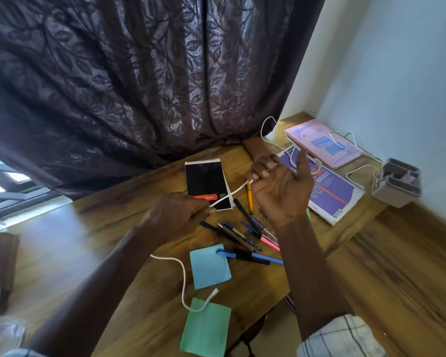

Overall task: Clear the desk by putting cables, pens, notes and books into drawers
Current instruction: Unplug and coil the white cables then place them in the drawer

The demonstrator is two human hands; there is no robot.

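Observation:
Both hands hold one white cable (231,194) above the wooden desk (144,191). My left hand (176,215) pinches it low, and my right hand (278,185) grips it higher with the index finger raised. The cable's loose end hangs down to a plug (212,295) lying by a green note (206,328). A blue note (209,266) lies under a blue pen (252,256). Several pens (245,233) are scattered beneath my right wrist, with a yellow pencil (249,199) beside a black notepad (206,185). A purple book (330,191) and a pink book (322,143) lie at the right, crossed by a second white cable (355,171).
A grey organiser box (396,181) stands at the desk's right end against the pale wall. A dark patterned curtain (139,86) hangs behind the desk. Wooden floor lies to the left and right, and a brown chair back (0,258) shows at far left.

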